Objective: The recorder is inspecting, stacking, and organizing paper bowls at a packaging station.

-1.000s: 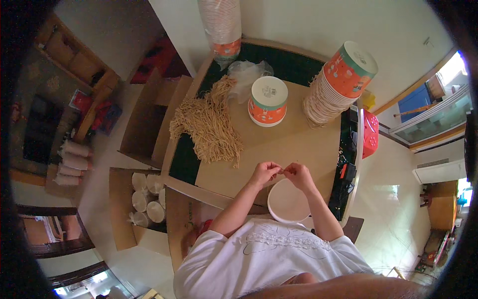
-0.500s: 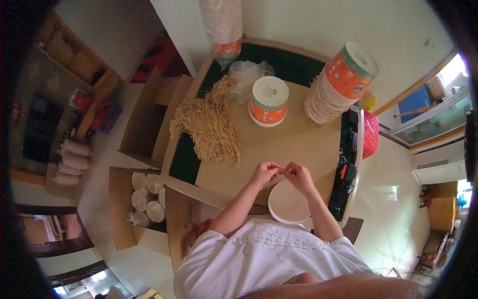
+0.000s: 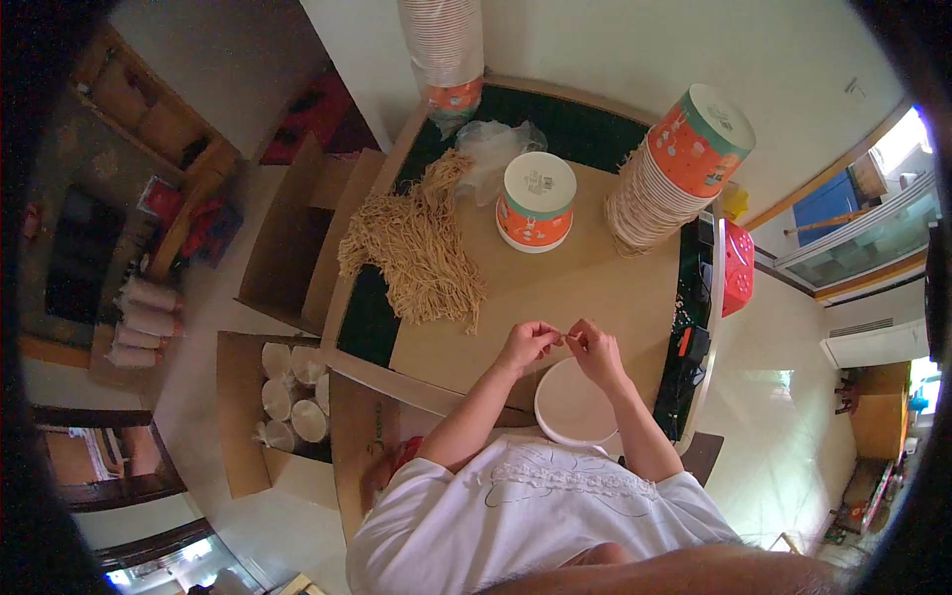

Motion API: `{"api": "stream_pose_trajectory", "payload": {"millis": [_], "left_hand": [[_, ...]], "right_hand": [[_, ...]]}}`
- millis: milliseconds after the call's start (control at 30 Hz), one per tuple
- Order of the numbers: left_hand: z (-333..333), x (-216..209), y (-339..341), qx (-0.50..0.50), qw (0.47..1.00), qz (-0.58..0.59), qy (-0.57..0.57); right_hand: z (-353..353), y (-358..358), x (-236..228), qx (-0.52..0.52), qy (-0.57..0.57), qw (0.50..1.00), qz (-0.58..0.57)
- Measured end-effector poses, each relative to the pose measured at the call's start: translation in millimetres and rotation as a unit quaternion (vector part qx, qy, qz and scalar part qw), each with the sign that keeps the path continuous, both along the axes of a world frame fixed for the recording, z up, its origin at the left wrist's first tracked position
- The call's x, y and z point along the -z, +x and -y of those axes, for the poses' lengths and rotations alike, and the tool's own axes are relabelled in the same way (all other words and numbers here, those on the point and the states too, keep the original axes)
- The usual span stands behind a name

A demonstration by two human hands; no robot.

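Observation:
My left hand (image 3: pixel 532 343) and my right hand (image 3: pixel 592 349) meet over the table's near side, fingertips pinched almost together. Whatever lies between the fingers is too small to make out. Just below them, close to my body, is a round white paper tub (image 3: pixel 575 402), partly covered by my right forearm. A loose heap of thin tan cords (image 3: pixel 416 253) lies to the left. Beyond my hands, an orange and green paper tub (image 3: pixel 536 203) stands upside down. At the right leans a tall stack of similar tubs (image 3: pixel 679 169), with tan cords along its side.
Brown cardboard (image 3: pixel 555 288) covers much of the green tabletop (image 3: pixel 585 124). A clear plastic bag (image 3: pixel 496 149) and a wrapped stack of tubs (image 3: pixel 443 59) are at the back left. Beside the table, a cardboard box (image 3: pixel 238 416) holds several wrapped stacks. A red basket (image 3: pixel 737 268) sits at the right edge.
My fingertips have parted very slightly, with the right hand's fingers shifting a little. The tubs and the cord heap stay where they were.

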State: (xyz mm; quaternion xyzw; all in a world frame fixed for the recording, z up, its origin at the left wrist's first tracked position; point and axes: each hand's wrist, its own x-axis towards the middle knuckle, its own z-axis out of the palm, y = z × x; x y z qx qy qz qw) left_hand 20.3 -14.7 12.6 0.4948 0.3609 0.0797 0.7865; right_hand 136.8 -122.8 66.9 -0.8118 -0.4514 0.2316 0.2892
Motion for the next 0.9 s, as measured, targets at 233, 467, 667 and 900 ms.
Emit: {"api": "stream_pose_trajectory", "payload": {"millis": [233,467,667,900], "left_hand": [[-0.5,0.7,0.0,-0.008,1.000,0.000,-0.011],[-0.5,1.7,-0.9,0.001,1.000,-0.005,0.008],[-0.4,-1.7,0.4,-0.010,1.000,-0.019,-0.004],[0.5,-2.0,0.1,-0.009,1.000,0.001,-0.022]], "right_hand": [[0.3,-1.5,5.2,0.006,0.083,0.997,0.002],[-0.1,-2.6,2.2,-0.005,0.078,0.997,0.025],[2.0,0.0,7.3,-0.003,0.080,0.997,0.022],[1.0,-0.7,4.5,-0.005,0.099,0.995,0.033]]}}
